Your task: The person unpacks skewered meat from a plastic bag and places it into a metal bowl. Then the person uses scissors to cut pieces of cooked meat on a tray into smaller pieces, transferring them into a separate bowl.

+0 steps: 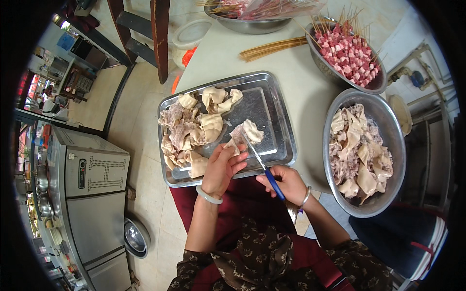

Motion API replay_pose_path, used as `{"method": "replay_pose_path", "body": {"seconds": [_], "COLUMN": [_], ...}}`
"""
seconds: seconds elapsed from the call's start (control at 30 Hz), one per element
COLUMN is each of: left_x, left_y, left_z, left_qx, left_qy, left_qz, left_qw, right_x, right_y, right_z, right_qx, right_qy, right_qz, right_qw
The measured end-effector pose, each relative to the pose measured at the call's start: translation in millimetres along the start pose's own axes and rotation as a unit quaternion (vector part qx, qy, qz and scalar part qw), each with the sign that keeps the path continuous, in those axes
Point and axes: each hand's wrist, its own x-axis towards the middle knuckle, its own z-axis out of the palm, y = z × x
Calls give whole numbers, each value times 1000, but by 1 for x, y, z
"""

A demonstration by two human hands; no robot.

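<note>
My left hand (225,163) grips the near end of a pale, pinkish piece of raw animal skin or offal (252,130) over the metal tray (268,98). A slim, blue-handled cutting tool (269,178) is in my right hand (287,183). Its narrow steel blade lies against that piece; whether it is a knife or scissors, I cannot tell. Folded cream-coloured pieces (212,125) are heaped along the tray's left side. To the right, an oval steel basin (328,160) holds more such pieces (364,156).
A steel bowl (316,54) of skewered meat cubes (349,54) stands at the back right. Beside it lies a bundle of bamboo skewers (273,48). Another bowl of skewers (251,25) sits at the table's far edge. Left are a steel cabinet (96,225) and floor basin (143,238).
</note>
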Motion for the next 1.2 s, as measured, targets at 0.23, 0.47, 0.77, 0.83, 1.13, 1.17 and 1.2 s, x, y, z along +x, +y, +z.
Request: {"method": "replay_pose_path", "body": {"seconds": [0.23, 0.47, 0.77, 0.83, 1.13, 1.17, 1.2], "left_x": [-11, -19, -11, -10, -10, -9, -8], "left_y": [-4, -26, -42, -41, -36, -36, -35], "left_z": [-16, -1, 13, 13, 10, 12, 15], "left_qx": [43, 164, 131, 132, 196, 209, 207], "left_qy": [-69, -126, -151, -157, -176, -172, -180], "left_qz": [36, 18, -28, -29, -13, -25, -32], "left_qw": [996, 978, 979, 978, 965, 962, 961], "right_x": [-34, -41, -67, -67, -60, -60, -61], "right_y": [-4, 10, 22, 20, 22, 24, 26], "right_z": [-11, -20, -43, -42, -36, -36, -37], "right_qx": [-364, -334, -310, -329, -377, -382, -376], "right_qy": [102, 105, 104, 102, 128, 136, 134], "right_qz": [-138, -126, -86, -80, -114, -108, -118], "right_qw": [915, 928, 941, 935, 910, 908, 909]}}
